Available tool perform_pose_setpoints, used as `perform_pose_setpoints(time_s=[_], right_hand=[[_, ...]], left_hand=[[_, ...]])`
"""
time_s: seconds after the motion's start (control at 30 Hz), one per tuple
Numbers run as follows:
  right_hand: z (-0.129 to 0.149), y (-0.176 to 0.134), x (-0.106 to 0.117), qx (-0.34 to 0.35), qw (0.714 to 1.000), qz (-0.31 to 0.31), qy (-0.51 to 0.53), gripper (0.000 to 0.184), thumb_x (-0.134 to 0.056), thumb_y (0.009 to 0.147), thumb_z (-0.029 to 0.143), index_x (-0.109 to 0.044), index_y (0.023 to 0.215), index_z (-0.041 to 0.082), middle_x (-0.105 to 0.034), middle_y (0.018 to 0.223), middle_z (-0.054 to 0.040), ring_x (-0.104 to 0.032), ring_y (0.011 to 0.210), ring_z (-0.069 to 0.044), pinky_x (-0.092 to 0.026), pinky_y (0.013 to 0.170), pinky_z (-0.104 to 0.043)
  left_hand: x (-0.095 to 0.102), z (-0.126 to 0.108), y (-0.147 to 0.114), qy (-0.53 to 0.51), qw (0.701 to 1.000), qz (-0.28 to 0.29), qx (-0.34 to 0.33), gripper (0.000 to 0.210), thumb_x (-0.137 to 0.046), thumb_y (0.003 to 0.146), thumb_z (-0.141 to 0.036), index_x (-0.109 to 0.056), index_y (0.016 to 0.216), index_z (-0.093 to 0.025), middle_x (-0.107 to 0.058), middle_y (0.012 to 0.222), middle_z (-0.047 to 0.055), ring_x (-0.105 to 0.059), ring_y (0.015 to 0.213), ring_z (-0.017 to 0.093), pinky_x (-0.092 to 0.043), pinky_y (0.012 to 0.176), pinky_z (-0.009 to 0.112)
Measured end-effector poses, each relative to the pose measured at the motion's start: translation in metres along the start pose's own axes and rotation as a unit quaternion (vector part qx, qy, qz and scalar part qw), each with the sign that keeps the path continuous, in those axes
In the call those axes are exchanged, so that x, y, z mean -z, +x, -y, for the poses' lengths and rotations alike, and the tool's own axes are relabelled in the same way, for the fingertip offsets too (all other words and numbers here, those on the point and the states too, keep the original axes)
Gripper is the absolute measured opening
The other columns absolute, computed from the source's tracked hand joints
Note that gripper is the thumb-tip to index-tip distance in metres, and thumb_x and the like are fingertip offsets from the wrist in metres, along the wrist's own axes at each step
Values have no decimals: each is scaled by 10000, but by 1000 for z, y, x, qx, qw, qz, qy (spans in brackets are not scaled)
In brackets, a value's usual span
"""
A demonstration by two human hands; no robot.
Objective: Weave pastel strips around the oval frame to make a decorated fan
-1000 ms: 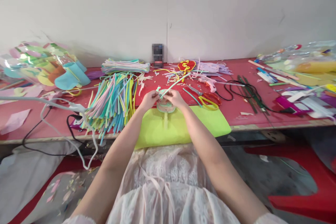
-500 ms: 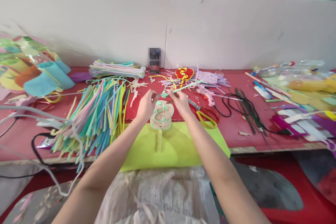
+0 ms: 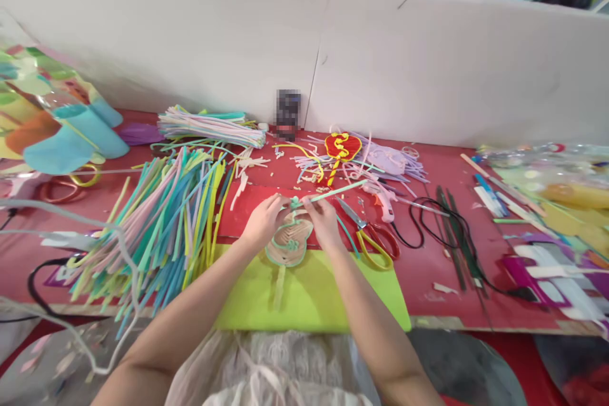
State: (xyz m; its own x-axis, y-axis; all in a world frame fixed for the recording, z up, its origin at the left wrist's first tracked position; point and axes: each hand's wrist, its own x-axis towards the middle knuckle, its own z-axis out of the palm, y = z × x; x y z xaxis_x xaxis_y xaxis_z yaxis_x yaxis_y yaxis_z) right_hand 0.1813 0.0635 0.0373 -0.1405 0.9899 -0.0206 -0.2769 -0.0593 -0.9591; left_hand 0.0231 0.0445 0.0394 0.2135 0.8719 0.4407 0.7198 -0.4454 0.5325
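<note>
A beige fan-shaped piece (image 3: 288,247) edged in mint green lies in front of me, its pale handle (image 3: 280,288) over a yellow-green mat (image 3: 328,298). At its top edge my right hand (image 3: 323,221) pinches a mint-green pipe cleaner (image 3: 343,191), whose free end points up to the right. My left hand (image 3: 263,223) is closed at the fan's upper left, fingertips beside a small curled green shape (image 3: 295,203). What the left fingertips grip is too small to make out. Scissors (image 3: 373,247) with red and yellow handles lie right of my right hand.
Loose pipe cleaners (image 3: 176,228) heap at left, with a bundle (image 3: 212,127) behind. A red-and-yellow fan shape (image 3: 349,147) lies at the back. A pink glue gun (image 3: 386,202) and black cord (image 3: 423,228) are at right. A white partition (image 3: 190,32) rises behind the red table (image 3: 428,292).
The view has tilted and shifted. Both hands now sit nearer me, closer over the fan's top edge. The mint-green pipe cleaner stays in my right hand.
</note>
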Motion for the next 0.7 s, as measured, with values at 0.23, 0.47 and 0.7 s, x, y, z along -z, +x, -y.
perform_pose_setpoints(time_s=[0.23,0.47,0.7], right_hand=[[0,-1,-3,-26,998,46,-18,248,-604,743,349,-622,939,198,-667,925,-37,-633,841,-185,-543,731,-320],[2,7,-8,-33,996,71,-38,267,-599,757,340,-609,988,208,-652,1011,-45,-632,846,-189,-550,699,-314],[3,16,-2,-52,992,74,-91,224,-654,702,357,-643,852,190,-672,826,-22,-626,676,-152,-532,645,-289]], left_hand=[[-1,8,6,-153,983,1,100,122,-452,849,-257,-539,845,-171,-579,765,5,-548,717,106,-434,699,226],[7,16,10,-276,950,43,138,146,-452,840,-270,-532,810,-152,-565,743,1,-537,702,95,-425,698,213],[9,18,9,-274,942,80,177,125,-499,803,-267,-549,773,-156,-572,693,-11,-519,651,89,-407,650,196]])
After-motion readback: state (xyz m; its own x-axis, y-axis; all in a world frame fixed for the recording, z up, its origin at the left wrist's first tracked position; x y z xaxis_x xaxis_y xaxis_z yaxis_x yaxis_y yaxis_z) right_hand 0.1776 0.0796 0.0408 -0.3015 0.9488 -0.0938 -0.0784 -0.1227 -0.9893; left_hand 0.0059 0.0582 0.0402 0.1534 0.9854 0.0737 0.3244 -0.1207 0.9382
